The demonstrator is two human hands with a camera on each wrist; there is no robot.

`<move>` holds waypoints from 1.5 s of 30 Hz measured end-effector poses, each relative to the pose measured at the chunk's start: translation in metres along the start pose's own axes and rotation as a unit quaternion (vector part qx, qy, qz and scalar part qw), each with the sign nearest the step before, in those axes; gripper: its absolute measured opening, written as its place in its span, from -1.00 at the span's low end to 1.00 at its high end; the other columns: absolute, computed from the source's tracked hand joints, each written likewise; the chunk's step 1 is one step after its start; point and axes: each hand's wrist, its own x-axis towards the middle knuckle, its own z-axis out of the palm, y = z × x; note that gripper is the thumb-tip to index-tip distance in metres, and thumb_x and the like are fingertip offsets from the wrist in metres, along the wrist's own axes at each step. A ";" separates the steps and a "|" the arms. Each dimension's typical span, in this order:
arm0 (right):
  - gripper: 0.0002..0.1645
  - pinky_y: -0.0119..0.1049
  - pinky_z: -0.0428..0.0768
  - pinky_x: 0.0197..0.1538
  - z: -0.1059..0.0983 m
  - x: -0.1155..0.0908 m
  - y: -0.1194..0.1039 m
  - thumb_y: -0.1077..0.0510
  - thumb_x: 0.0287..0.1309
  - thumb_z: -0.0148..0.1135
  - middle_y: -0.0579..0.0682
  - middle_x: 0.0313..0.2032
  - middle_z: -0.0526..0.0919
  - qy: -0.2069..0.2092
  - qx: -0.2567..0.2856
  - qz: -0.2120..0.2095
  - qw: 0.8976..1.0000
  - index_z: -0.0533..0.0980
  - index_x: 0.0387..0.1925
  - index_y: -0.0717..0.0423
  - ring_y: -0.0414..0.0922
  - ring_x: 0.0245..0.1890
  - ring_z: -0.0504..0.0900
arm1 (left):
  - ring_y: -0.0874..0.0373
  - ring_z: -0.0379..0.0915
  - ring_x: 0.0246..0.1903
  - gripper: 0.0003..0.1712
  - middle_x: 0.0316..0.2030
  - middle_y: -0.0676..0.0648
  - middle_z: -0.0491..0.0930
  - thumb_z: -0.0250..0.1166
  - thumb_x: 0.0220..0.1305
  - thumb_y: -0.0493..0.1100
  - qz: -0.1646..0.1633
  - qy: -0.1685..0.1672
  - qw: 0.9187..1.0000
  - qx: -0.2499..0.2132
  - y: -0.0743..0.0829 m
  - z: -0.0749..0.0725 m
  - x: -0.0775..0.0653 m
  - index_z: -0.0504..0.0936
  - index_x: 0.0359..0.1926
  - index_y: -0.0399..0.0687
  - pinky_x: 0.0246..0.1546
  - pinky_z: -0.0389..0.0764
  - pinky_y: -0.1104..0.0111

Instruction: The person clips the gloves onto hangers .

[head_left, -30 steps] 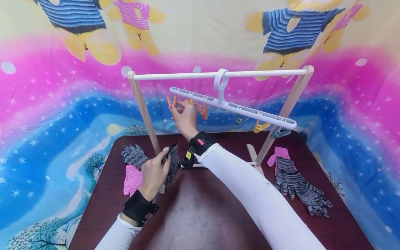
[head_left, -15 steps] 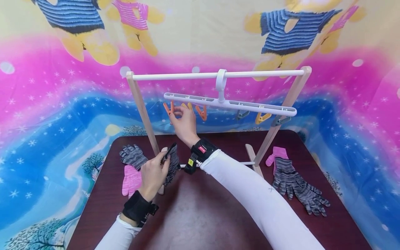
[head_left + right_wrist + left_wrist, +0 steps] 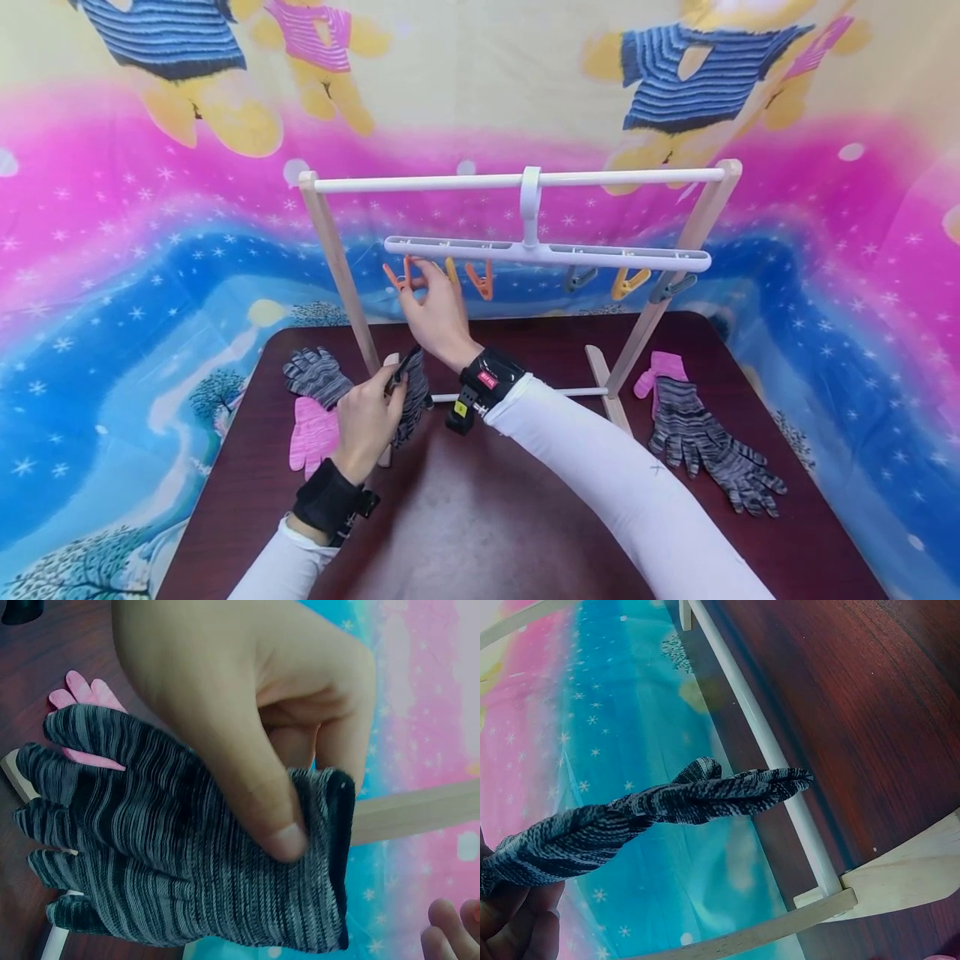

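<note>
In the head view my left hand (image 3: 367, 421) pinches a black-and-grey striped knit glove (image 3: 414, 400) by its cuff, and the glove hangs down. The thumb lies across the cuff of this glove (image 3: 225, 862) in the right wrist view; the left wrist view shows the glove (image 3: 667, 802) edge-on. Higher up, my right hand (image 3: 438, 312) pinches the leftmost orange clothespin (image 3: 400, 275) under a white hanger (image 3: 457, 247). The hanger hooks over the white bar (image 3: 412, 182) of a wooden stand and is nearly level. Fingertips partly cover a yellow clothespin (image 3: 451, 268).
Another orange clothespin (image 3: 481, 281), a yellow one (image 3: 630, 284) and blue-grey ones (image 3: 672, 287) hang along the hanger. On the dark red table (image 3: 487, 517), a striped glove (image 3: 318, 375) and pink glove (image 3: 313, 433) lie left; pink (image 3: 666, 367) and striped gloves (image 3: 686, 425) lie right.
The hanger has swung from tilted, left end up, to nearly level. My right hand has come down slightly with the orange clothespin. The left hand and its glove have barely moved.
</note>
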 end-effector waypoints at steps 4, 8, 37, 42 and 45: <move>-0.46 -0.27 0.60 -0.15 -0.001 -0.004 -0.004 0.10 0.37 0.11 -0.02 -0.11 0.78 -0.007 -0.016 0.003 1.000 0.42 0.36 0.03 -0.26 -0.65 0.58 | 0.19 0.40 -0.78 -0.81 -0.69 -0.04 0.61 0.38 0.28 -0.20 -0.001 -0.005 1.000 -0.001 0.001 0.000 0.000 0.74 -0.12 -0.17 -0.73 0.30 0.31; -0.51 -0.21 0.56 -0.32 -0.004 -0.009 -0.007 0.07 0.38 0.08 -0.02 -0.09 0.75 -0.021 -0.014 0.011 1.000 0.48 0.29 0.04 -0.24 -0.63 0.54 | 0.17 0.41 -0.78 -0.80 -0.70 -0.06 0.60 0.39 0.28 -0.20 -0.007 -0.006 1.000 -0.006 0.001 -0.001 0.000 0.74 -0.12 -0.20 -0.73 0.31 0.30; -0.49 -0.34 0.45 -0.54 -0.013 -0.031 -0.027 0.11 0.44 -0.29 0.06 -0.31 0.66 -0.095 0.031 0.015 0.995 0.40 0.29 0.01 -0.10 -0.56 0.64 | 0.14 0.44 -0.76 -0.81 -0.68 -0.08 0.62 0.36 0.29 -0.21 -0.022 0.004 1.000 -0.009 0.000 -0.001 0.000 0.74 -0.10 -0.16 -0.72 0.31 0.29; -0.50 -0.39 0.28 -0.57 -0.011 -0.033 -0.027 0.03 0.53 -0.33 0.10 -0.37 0.67 -0.067 0.033 0.010 0.997 0.53 0.12 0.04 -0.20 -0.51 0.51 | 0.16 0.41 -0.76 -0.83 -0.70 -0.06 0.59 0.36 0.30 -0.22 -0.025 0.003 1.000 -0.009 -0.001 0.001 0.001 0.74 -0.12 -0.16 -0.70 0.30 0.30; -0.55 -0.40 0.21 -0.57 -0.010 -0.033 -0.027 -0.11 0.56 -0.22 0.00 -0.50 0.54 -0.066 0.041 0.002 0.997 0.53 0.01 0.05 -0.20 -0.57 0.44 | 0.18 0.39 -0.76 -0.83 -0.70 -0.06 0.58 0.36 0.29 -0.22 -0.026 0.003 1.000 -0.012 -0.001 0.001 0.001 0.74 -0.12 -0.16 -0.69 0.28 0.32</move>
